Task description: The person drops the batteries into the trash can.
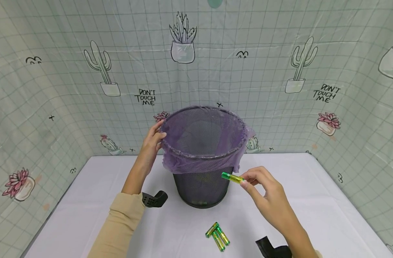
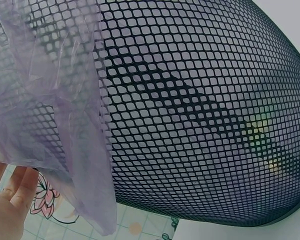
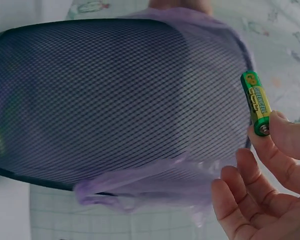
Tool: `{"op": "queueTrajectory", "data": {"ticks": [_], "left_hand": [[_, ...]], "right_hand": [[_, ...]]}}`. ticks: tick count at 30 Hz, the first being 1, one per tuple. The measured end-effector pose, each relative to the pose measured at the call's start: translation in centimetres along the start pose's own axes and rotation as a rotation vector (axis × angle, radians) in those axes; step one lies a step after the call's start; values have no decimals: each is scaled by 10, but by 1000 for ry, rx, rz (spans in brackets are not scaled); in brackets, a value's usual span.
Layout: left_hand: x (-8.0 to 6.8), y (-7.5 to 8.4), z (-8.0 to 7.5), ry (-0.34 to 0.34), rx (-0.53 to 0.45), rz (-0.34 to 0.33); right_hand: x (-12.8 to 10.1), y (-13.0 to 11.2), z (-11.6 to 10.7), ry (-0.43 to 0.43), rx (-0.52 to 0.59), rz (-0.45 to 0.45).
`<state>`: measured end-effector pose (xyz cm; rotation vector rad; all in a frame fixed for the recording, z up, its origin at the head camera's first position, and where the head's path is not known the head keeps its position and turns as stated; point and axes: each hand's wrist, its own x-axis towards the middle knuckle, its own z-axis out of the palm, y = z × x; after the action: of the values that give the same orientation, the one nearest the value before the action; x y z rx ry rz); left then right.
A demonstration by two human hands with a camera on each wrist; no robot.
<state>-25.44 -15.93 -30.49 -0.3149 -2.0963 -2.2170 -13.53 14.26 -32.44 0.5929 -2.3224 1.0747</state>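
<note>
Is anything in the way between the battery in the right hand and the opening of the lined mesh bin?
Nothing visible blocks it. The right hand pinches the battery in front of the bin, below its rim. The mouth above is open, the purple liner folded outward. The left hand holds the rim's far-left edge, off that path.

A white surface (image 1: 312,193) is seen across the lower frame; a black mesh bin (image 1: 201,190) is stood at its centre, and three batteries (image 1: 217,235) are laid at lower centre.

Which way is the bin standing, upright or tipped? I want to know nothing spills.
Upright. The bin rests on its base on the table, its lined rim facing up, with the left hand on the rim.
</note>
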Motion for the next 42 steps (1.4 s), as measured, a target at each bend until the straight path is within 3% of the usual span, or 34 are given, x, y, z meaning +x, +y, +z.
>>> {"op": "queueTrajectory", "data": {"ticks": [13, 31, 42], "left_hand": [[0, 0, 0, 1, 1, -2], [0, 0, 0, 0, 1, 0], [0, 0, 0, 4, 0, -5]], "right_hand": [[33, -18, -8, 63, 15, -89], [69, -20, 1, -35, -77, -32], [76, -19, 4, -61, -79, -11]]}}
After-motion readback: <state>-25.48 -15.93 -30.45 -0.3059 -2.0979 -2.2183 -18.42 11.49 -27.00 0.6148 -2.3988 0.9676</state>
